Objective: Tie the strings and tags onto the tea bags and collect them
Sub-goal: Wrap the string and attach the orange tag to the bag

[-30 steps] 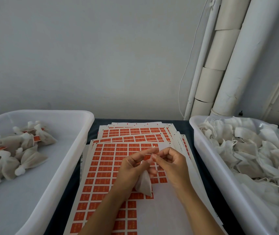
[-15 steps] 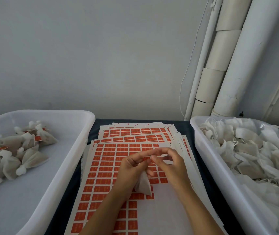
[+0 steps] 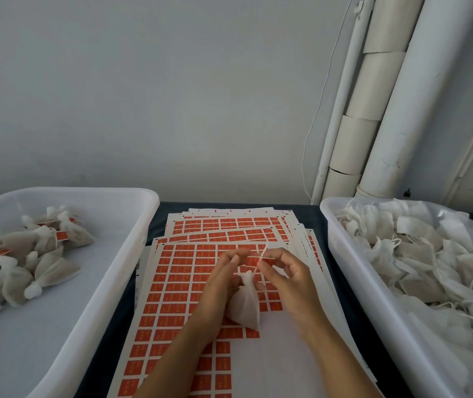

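Over the label sheets [image 3: 189,282] mid-surface, the left hand [image 3: 221,285] pinches the bag's [image 3: 245,304] gathered neck; the right hand [image 3: 287,275] pinches the string [image 3: 260,258]. Light, soft, probably tearable: best gripped at the neck.

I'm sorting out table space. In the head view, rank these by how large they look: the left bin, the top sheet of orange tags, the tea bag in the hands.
1. left bin, largest.
2. top sheet of orange tags, partly covered by the arms.
3. tea bag, clearly smallest.
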`<move>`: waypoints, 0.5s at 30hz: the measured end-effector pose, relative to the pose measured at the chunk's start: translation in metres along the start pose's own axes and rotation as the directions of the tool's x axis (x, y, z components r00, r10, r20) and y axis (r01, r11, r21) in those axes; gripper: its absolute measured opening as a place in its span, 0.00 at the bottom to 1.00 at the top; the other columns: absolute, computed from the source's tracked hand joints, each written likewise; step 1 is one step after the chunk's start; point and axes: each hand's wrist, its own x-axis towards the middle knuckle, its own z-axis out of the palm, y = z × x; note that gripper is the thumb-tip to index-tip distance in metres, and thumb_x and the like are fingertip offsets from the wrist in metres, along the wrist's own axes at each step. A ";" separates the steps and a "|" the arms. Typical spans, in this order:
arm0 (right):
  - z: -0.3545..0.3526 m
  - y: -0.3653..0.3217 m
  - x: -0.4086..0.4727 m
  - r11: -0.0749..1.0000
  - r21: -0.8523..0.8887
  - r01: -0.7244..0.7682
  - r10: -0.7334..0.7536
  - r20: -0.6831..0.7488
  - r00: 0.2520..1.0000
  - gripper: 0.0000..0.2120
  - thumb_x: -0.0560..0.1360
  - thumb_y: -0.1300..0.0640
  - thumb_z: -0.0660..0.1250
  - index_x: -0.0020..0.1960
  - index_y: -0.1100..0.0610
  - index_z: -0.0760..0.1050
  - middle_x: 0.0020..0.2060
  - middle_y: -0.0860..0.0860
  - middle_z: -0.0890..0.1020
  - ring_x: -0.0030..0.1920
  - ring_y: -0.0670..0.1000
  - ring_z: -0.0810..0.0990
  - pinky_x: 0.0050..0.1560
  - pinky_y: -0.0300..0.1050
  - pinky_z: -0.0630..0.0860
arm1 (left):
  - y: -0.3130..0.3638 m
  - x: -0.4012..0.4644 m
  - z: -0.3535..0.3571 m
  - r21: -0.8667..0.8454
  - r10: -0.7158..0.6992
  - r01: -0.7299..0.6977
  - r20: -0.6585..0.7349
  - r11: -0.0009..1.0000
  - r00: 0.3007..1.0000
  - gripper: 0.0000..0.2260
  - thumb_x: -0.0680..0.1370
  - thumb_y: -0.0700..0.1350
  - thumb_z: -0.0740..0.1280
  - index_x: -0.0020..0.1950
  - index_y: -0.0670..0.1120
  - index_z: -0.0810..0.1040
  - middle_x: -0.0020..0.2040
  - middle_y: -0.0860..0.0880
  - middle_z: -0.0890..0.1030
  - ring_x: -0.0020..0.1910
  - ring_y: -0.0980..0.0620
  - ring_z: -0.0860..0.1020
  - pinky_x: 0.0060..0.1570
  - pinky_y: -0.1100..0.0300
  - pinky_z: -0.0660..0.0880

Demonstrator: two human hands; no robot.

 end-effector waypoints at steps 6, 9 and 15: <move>-0.001 0.000 0.001 0.995 0.034 0.090 -0.093 0.087 0.992 0.04 0.73 0.55 0.69 0.48 0.50 0.78 0.52 0.39 0.79 0.53 0.35 0.76 0.44 0.24 0.72 | -0.004 0.003 -0.002 0.027 -0.083 0.081 0.075 0.996 0.994 0.20 0.75 0.64 0.57 0.41 0.52 0.82 0.40 0.51 0.82 0.44 0.51 0.79 0.50 0.59 0.76; -0.001 0.000 0.000 0.995 0.062 0.079 -0.086 0.115 0.990 0.03 0.75 0.56 0.67 0.48 0.51 0.78 0.51 0.40 0.80 0.53 0.39 0.77 0.45 0.28 0.75 | -0.005 0.003 -0.004 -0.044 -0.048 0.055 0.141 0.998 0.989 0.18 0.76 0.60 0.61 0.36 0.50 0.81 0.36 0.47 0.81 0.37 0.52 0.79 0.42 0.64 0.76; -0.002 0.000 -0.001 0.995 0.083 0.052 -0.062 0.120 0.991 0.08 0.76 0.57 0.66 0.52 0.46 0.78 0.50 0.38 0.80 0.52 0.42 0.79 0.47 0.35 0.78 | -0.007 0.005 -0.006 -0.111 0.013 -0.002 0.102 0.994 0.995 0.12 0.73 0.55 0.63 0.36 0.52 0.81 0.33 0.48 0.81 0.33 0.55 0.79 0.38 0.66 0.75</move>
